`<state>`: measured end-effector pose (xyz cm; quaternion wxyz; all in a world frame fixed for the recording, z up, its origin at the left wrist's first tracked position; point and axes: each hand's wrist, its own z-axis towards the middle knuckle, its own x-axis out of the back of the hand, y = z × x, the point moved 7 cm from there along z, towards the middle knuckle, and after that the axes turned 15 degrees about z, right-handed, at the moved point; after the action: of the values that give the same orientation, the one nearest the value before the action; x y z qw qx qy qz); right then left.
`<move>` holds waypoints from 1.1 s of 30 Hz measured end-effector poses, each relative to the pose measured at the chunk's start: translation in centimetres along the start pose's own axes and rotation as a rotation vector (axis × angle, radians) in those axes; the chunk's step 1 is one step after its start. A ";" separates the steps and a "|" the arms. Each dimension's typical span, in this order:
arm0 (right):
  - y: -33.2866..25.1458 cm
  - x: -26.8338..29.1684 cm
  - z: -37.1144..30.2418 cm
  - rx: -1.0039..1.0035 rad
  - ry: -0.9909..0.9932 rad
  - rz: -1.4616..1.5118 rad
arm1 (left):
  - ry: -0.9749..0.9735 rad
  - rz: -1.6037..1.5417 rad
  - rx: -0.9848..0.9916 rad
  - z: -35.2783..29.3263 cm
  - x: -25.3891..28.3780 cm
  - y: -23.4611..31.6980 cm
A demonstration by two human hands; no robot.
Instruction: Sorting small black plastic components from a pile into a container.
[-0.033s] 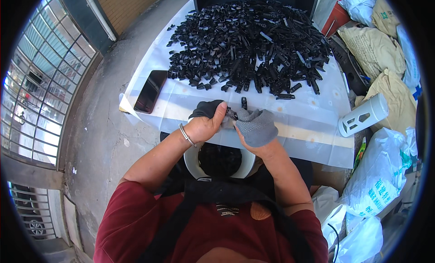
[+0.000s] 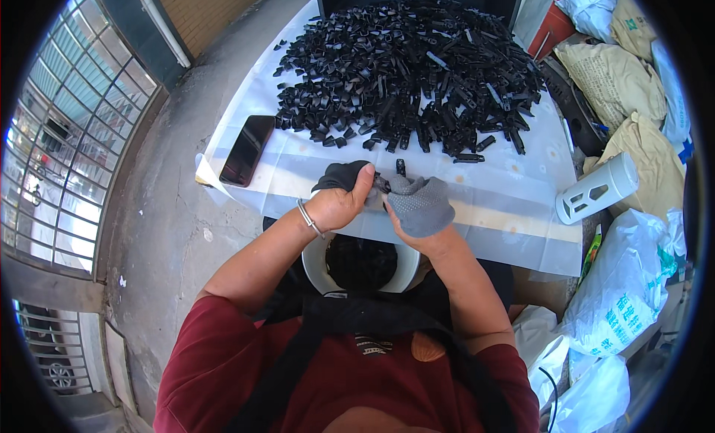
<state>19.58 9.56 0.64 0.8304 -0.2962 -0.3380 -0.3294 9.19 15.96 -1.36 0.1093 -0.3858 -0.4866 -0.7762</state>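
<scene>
My left hand (image 2: 344,191), in a black fingerless covering with the thumb bare, is closed on a small black plastic part (image 2: 382,183). From the other side my right hand (image 2: 418,206), in a grey dotted glove, grips the same part. Both hands meet just above the near edge of the table, and the fingers hide most of the piece. A single loose black clip-like piece (image 2: 401,167) lies on the cloth just beyond my right fingers. Farther back spreads a large heap of small black plastic parts (image 2: 417,75).
A white flowered cloth (image 2: 514,243) covers the table. A dark phone (image 2: 248,151) rests at its left, and a white cup-like holder (image 2: 598,188) lies tilted at the right edge. Below my hands stands a white bucket (image 2: 316,265) with dark contents. Sacks and plastic bags (image 2: 618,284) crowd the right side.
Both hands have shifted very slightly, still together on the small black part. Everything else looks the same.
</scene>
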 end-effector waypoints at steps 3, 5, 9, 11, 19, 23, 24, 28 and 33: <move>1.4 -0.9 0.4 -0.133 -0.100 0.061 | 0.025 0.109 -0.124 1.0 0.3 1.5; 1.4 -0.3 0.5 -0.107 -0.066 0.170 | -0.110 0.185 -0.116 1.5 0.3 1.9; 1.6 2.0 -0.1 -0.171 0.045 0.192 | -0.275 0.025 -0.022 0.6 0.9 2.1; 3.0 3.0 -0.8 -0.390 -0.035 0.348 | -0.058 0.231 -0.184 -1.6 0.8 1.8; 4.4 2.0 -2.8 -0.203 -0.120 0.057 | -0.423 0.469 -0.045 -8.6 -3.2 -2.8; 4.9 -0.7 -1.8 -0.233 -0.083 0.065 | -0.640 0.593 -0.127 -13.4 -6.4 -6.2; 5.1 -1.3 -1.5 -0.320 -0.108 0.054 | -0.694 0.602 -0.168 -14.3 -7.5 -6.8; 4.6 -1.6 -1.4 -0.262 -0.098 -0.037 | -0.782 0.554 -0.163 -15.1 -10.6 -8.6; 4.4 -0.6 -2.5 -0.278 -0.143 -0.077 | -0.662 0.722 -0.079 -12.1 -13.1 -12.7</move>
<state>23.39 10.65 -2.48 0.7421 -0.4176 -0.3585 -0.3826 5.15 9.50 -21.89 0.1960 -0.7597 -0.3005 -0.5423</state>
